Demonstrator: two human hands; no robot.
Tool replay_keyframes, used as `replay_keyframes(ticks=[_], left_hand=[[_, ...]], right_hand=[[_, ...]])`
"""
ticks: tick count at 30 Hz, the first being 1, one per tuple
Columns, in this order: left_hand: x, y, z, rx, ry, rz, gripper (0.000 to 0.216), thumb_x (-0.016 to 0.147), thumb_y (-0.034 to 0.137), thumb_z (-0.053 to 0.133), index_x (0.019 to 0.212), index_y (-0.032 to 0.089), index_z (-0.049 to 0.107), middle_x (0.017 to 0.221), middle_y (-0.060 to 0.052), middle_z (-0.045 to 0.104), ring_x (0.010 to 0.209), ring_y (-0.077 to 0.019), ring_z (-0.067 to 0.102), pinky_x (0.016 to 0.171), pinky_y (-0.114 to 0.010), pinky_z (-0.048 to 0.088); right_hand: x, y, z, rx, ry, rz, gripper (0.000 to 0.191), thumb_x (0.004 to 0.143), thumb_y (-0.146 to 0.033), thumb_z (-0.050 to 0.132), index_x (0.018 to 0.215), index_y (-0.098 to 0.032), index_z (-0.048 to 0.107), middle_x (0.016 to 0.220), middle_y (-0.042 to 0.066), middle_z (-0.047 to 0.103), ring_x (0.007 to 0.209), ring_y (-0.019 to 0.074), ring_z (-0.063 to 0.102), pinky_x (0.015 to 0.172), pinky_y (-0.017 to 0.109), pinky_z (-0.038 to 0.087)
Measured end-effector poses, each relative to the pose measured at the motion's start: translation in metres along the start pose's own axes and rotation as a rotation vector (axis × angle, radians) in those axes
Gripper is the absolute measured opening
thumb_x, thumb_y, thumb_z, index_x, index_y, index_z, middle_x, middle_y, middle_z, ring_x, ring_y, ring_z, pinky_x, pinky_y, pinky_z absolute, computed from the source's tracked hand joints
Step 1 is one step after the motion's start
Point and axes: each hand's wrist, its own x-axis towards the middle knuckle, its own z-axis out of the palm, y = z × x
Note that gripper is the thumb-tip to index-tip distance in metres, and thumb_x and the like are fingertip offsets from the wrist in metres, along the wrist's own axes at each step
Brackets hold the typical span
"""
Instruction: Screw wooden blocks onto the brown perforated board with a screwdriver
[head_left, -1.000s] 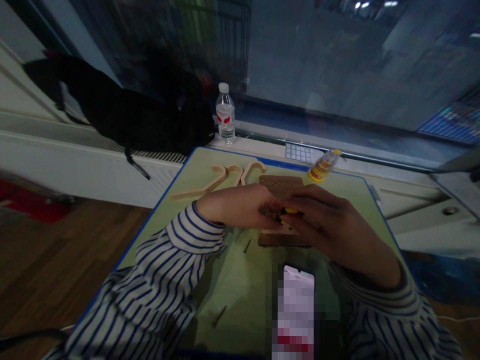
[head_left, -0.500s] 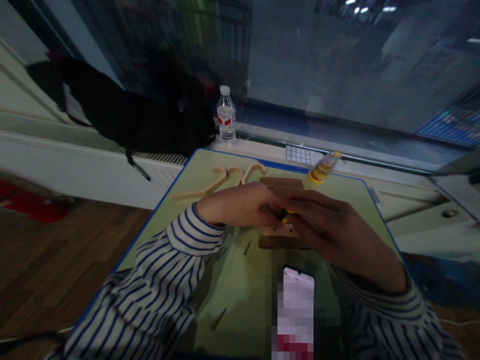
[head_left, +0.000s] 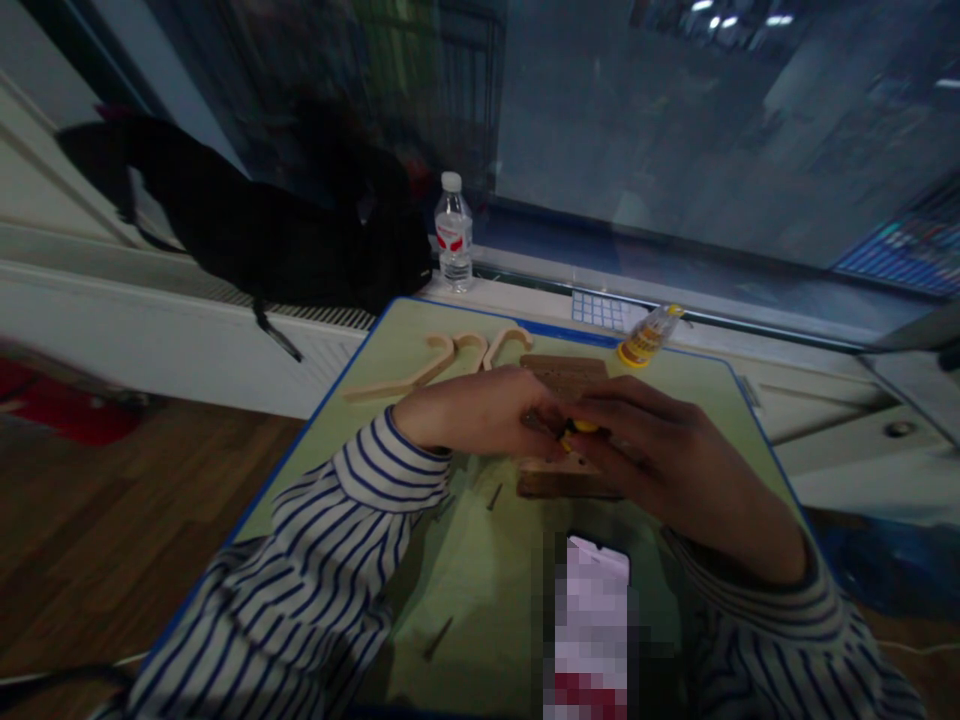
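At centre, the yellow tool (head_left: 586, 426), pinched by the right hand (head_left: 667, 455), could be bumped loose by the left hand (head_left: 484, 410), its grip unclear.

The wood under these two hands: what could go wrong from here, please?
The right hand grips a small yellow thing close to the left hand, which a slip above the wood might hurt. Also, a loose screw lies near the left sleeve, which could perhaps brush it off the table.
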Motion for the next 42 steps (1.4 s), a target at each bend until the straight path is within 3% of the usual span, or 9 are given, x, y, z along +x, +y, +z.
replay_keyframes(ticks=[3,8,11,15,20,25,29,36,42], left_hand=[[-0.001,-0.002,0.000,-0.019,-0.025,-0.036,0.019,0.089,0.024,0.059,0.106,0.021,0.068,0.104,-0.002,0.072,0.094,-0.0161,0.065,0.085,-0.026,0.044],[-0.002,-0.006,0.001,-0.042,-0.017,0.026,0.020,0.089,0.016,0.058,0.104,0.021,0.069,0.108,-0.002,0.071,0.099,-0.0150,0.063,0.089,-0.024,0.042],[-0.002,-0.007,0.001,-0.036,-0.016,0.024,0.019,0.088,0.015,0.057,0.100,0.021,0.071,0.098,-0.001,0.073,0.091,-0.0145,0.064,0.084,-0.024,0.043],[-0.003,-0.011,0.001,-0.066,-0.066,0.008,0.021,0.089,0.013,0.055,0.103,0.020,0.069,0.101,-0.002,0.072,0.092,-0.0153,0.064,0.084,-0.026,0.044],[-0.004,-0.015,0.002,-0.074,-0.138,-0.023,0.021,0.093,0.022,0.052,0.106,0.019,0.068,0.101,-0.004,0.072,0.093,-0.0155,0.064,0.084,-0.025,0.044],[-0.003,-0.008,0.000,-0.047,-0.056,0.064,0.020,0.092,0.025,0.055,0.108,0.023,0.067,0.108,-0.001,0.070,0.098,-0.0153,0.063,0.088,-0.024,0.042],[-0.002,-0.003,0.000,-0.026,-0.016,0.037,0.018,0.090,0.027,0.059,0.104,0.021,0.067,0.099,-0.001,0.071,0.089,-0.0142,0.064,0.080,-0.022,0.043],[-0.002,-0.008,0.001,-0.061,-0.049,0.037,0.019,0.090,0.016,0.056,0.104,0.019,0.069,0.102,-0.002,0.071,0.095,-0.0159,0.064,0.085,-0.025,0.043],[-0.002,-0.010,0.000,-0.060,-0.074,0.062,0.018,0.088,0.011,0.057,0.099,0.018,0.069,0.104,-0.002,0.071,0.100,-0.0157,0.062,0.088,-0.023,0.042]], right_hand=[[0.001,0.000,0.000,0.000,0.016,-0.028,0.037,0.094,-0.023,0.053,0.130,-0.020,0.053,0.120,0.009,0.063,0.107,0.0198,0.062,0.088,0.037,0.054],[0.000,-0.003,-0.001,0.027,-0.008,-0.035,0.038,0.093,-0.018,0.052,0.132,-0.019,0.052,0.126,0.009,0.062,0.111,0.0186,0.061,0.093,0.035,0.052],[0.000,-0.004,-0.002,0.023,-0.015,-0.023,0.035,0.094,-0.018,0.050,0.129,-0.019,0.054,0.123,0.009,0.064,0.108,0.0196,0.063,0.091,0.036,0.053],[0.000,-0.004,-0.001,0.008,-0.017,-0.012,0.032,0.095,-0.020,0.050,0.127,-0.021,0.056,0.118,0.009,0.065,0.104,0.0210,0.064,0.086,0.038,0.055],[-0.001,-0.001,0.002,0.005,-0.009,-0.011,0.034,0.094,-0.028,0.054,0.127,-0.020,0.055,0.114,0.010,0.065,0.099,0.0224,0.065,0.082,0.039,0.056],[0.000,-0.002,0.002,0.004,-0.020,-0.003,0.034,0.095,-0.030,0.052,0.127,-0.019,0.056,0.116,0.011,0.064,0.101,0.0226,0.065,0.083,0.040,0.056],[0.002,-0.002,0.003,-0.004,-0.018,0.001,0.035,0.095,-0.032,0.052,0.128,-0.020,0.056,0.117,0.010,0.064,0.103,0.0225,0.064,0.084,0.040,0.056],[0.002,-0.004,-0.002,0.036,0.014,-0.048,0.035,0.093,-0.019,0.052,0.128,-0.015,0.055,0.125,0.011,0.062,0.112,0.0183,0.061,0.094,0.032,0.051],[0.000,-0.004,-0.003,0.023,0.015,-0.038,0.030,0.093,-0.018,0.052,0.123,-0.015,0.059,0.115,0.009,0.066,0.103,0.0172,0.063,0.088,0.031,0.052]])
